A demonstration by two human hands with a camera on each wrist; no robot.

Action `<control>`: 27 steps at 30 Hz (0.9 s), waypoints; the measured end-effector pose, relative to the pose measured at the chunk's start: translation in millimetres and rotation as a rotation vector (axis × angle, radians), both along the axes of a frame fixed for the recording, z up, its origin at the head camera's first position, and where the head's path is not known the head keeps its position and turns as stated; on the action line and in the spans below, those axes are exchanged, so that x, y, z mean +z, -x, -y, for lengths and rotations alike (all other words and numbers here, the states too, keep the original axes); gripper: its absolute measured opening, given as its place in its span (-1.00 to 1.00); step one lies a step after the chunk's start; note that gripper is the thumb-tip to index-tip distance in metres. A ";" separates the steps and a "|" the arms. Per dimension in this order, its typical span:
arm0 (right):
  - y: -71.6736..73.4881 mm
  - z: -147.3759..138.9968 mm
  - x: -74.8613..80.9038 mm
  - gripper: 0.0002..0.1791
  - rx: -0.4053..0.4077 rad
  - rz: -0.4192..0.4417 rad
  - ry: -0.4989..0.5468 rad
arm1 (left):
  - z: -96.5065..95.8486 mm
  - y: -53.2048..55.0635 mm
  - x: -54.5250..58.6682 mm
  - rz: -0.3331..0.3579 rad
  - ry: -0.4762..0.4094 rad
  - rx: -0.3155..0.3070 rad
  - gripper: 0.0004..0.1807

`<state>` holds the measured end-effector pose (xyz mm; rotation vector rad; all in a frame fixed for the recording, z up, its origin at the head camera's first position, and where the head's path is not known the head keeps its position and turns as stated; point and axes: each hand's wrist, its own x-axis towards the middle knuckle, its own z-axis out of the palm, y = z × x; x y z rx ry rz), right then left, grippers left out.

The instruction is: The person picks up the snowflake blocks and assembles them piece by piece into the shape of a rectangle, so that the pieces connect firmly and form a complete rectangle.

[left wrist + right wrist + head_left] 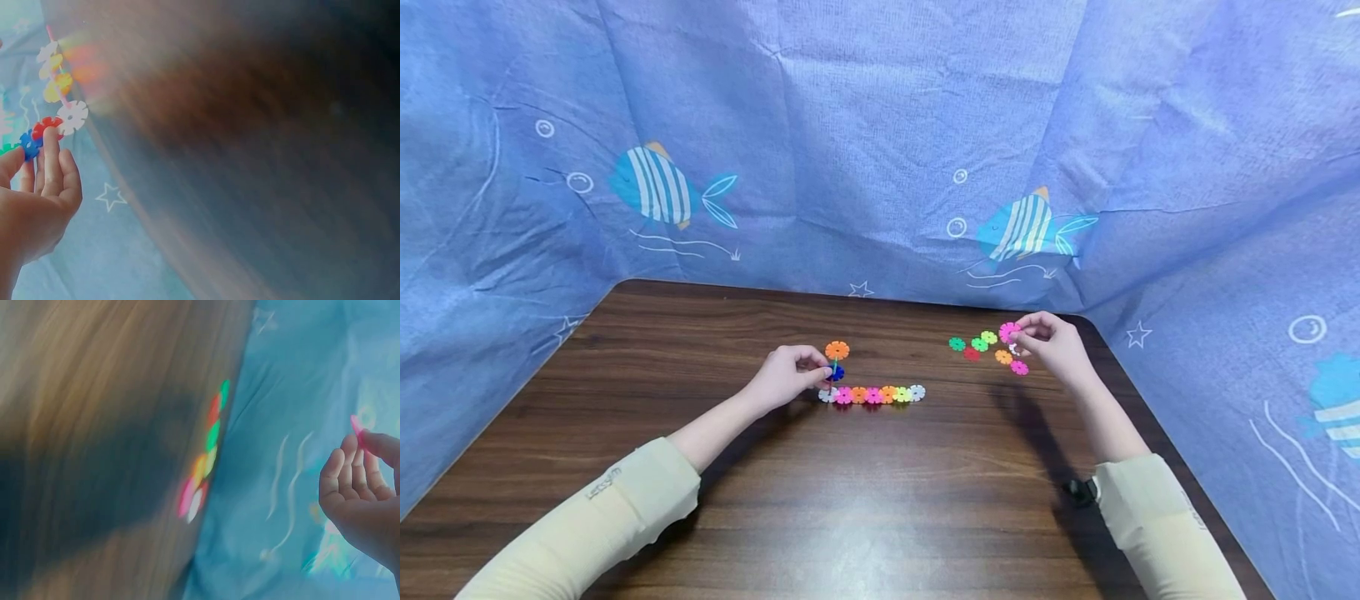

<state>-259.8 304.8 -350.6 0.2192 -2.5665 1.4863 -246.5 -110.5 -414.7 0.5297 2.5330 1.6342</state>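
In the head view, my left hand (pixel 790 375) pinches a chain of interlocking snowflake discs at its upright left end, near the blue disc (pixel 837 374). An orange disc (pixel 837 350) tops that end. From the white corner disc (pixel 827 395), a row of pink, orange, yellow and white discs (pixel 888 395) runs right. In the left wrist view, fingertips touch the red disc (pixel 47 127) and blue disc (pixel 29 145). At the right, my right hand (pixel 1051 343) pinches a single pink disc (pixel 1009 332), seen nearly edge-on in the right wrist view.
Loose discs lie near the table's back right: a dark green one (pixel 957 343), a red one (pixel 972 354), an orange one (pixel 1003 357), a pink one (pixel 1018 367) and others. A blue fish-print curtain (pixel 880 167) surrounds the brown wooden table (pixel 865 500).
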 end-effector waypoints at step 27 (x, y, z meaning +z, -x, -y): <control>-27.2 117.4 20.7 -0.80 0.243 0.105 0.525 | -5.7 -2.6 4.3 0.013 0.011 -0.020 -0.92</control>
